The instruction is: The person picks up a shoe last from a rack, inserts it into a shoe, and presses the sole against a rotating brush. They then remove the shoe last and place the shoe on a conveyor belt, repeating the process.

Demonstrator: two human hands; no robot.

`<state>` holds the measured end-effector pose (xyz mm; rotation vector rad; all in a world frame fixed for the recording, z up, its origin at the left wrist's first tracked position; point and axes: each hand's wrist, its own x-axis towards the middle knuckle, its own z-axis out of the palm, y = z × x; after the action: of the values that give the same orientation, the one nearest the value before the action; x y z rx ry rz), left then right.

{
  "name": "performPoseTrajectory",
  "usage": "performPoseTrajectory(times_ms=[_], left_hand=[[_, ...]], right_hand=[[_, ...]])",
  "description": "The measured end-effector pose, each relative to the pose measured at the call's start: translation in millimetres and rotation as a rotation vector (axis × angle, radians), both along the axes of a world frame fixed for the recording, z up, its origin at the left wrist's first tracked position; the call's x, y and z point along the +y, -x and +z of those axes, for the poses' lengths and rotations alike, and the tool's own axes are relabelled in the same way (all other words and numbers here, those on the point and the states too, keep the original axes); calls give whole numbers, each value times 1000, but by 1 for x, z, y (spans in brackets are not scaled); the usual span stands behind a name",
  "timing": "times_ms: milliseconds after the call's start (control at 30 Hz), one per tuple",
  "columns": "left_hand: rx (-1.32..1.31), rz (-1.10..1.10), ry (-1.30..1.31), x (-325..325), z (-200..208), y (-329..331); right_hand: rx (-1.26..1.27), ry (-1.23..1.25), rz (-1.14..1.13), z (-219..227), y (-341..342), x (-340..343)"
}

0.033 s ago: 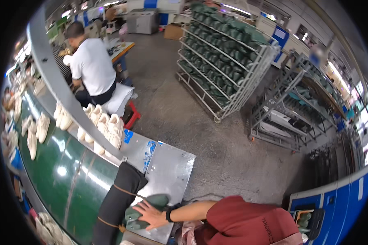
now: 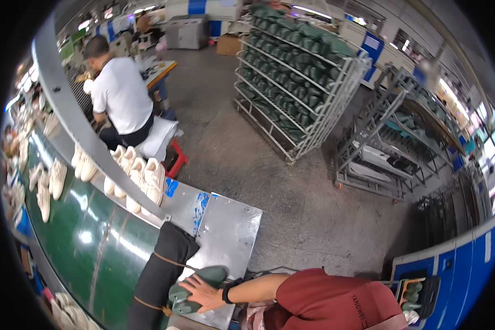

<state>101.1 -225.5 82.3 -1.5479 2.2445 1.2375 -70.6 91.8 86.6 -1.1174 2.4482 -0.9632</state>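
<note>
My right hand (image 2: 202,294) lies palm down with its fingers spread over dark green shoe lasts. One green shoe last (image 2: 180,298) is under the fingertips, beside a black padded roll (image 2: 160,264) bound with brown cord. Just above the hand, another green shape (image 2: 213,273), like a second last, rests on the metal tabletop (image 2: 231,228). A black band circles my wrist, and a maroon sleeve covers the upper arm. My left hand is out of view.
Left of the roll runs a green conveyor belt (image 2: 74,242) carrying cream shoes (image 2: 56,179). More cream shoes (image 2: 146,181) stand along its edge, by a slanting grey post (image 2: 88,132). A seated co-worker (image 2: 124,91) is beyond. Racks of green lasts (image 2: 291,74) stand on the floor.
The view has shifted very slightly. My right hand stays spread on the green lasts, and the co-worker's hands have lowered a little.
</note>
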Motion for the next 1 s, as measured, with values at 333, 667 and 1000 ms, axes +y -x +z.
performPoseTrajectory(times_ms=[333, 667, 1000], left_hand=[[398, -639, 312, -43, 75, 72], [347, -683, -640, 259, -30, 121], [298, -1374, -893, 704, 78, 109]], right_hand=[[-164, 149, -274, -33, -70, 1], [-1189, 1057, -983, 78, -102, 210], [-831, 2060, -1291, 81, -162, 512]])
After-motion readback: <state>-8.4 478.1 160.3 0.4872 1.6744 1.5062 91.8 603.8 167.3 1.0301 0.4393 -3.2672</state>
